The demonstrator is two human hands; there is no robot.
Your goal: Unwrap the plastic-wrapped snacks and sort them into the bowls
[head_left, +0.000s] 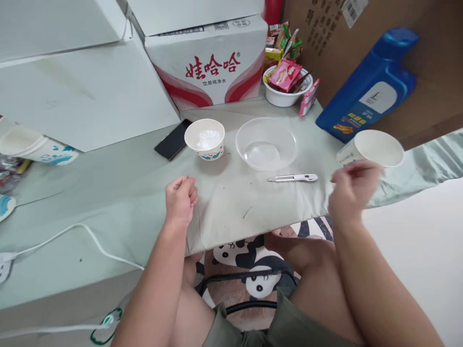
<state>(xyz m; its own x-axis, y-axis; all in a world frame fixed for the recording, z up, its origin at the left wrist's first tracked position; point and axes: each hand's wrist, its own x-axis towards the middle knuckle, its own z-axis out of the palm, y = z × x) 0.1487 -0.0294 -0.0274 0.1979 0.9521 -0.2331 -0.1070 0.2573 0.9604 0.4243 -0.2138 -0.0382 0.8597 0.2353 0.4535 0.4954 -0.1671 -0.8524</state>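
Note:
My left hand [181, 198] rests in a loose fist over the table, with nothing sticking out of it. My right hand [352, 188], blurred by motion, is in front of a white paper cup [379, 147] on the right. Its fingers are curled together, and whatever they may hold is hidden. Past my left hand stands a paper bowl [204, 137] with a blue pattern and something clear and shiny inside. Beside it sits a clear plastic bowl [266, 144]. A white utility knife [292, 178] lies between that bowl and the table's front edge.
Behind the bowls are a black phone [172, 140], a white carton [210, 67] and a white tub [285, 99] of snack packets. A tall blue bottle [369, 91] leans at right. Stacked paper cups [39, 144] and a white cable [97, 241] lie left.

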